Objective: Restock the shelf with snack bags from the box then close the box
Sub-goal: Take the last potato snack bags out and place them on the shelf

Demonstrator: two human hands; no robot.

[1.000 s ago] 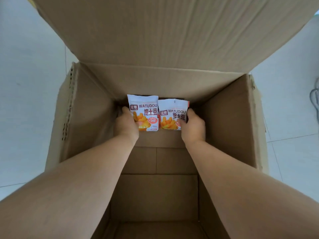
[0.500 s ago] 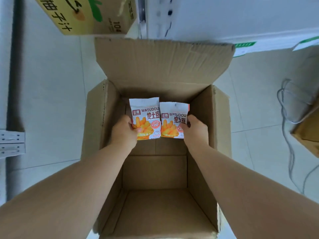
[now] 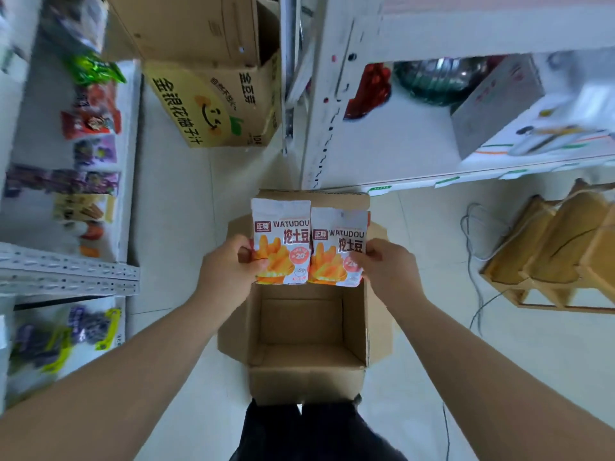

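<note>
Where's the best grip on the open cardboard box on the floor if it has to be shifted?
Probably the two side walls of the cardboard box, one hand from each side, low down. The top is open and its flaps splay outward loosely, so they look too floppy to take load. Both hands are busy now: left hand and right hand each hold a snack bag.

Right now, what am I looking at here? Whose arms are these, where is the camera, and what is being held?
This is one picture from a camera worn on a person's head, looking down at their own bare arms. No machine is involved. The left hand holds one snack bag and the right hand holds another bag, side by side above an open cardboard box on the floor. No more bags show in the part of the box you can see. A white shelf stands beyond, and a blurred shelf of snacks is on the left.
</note>
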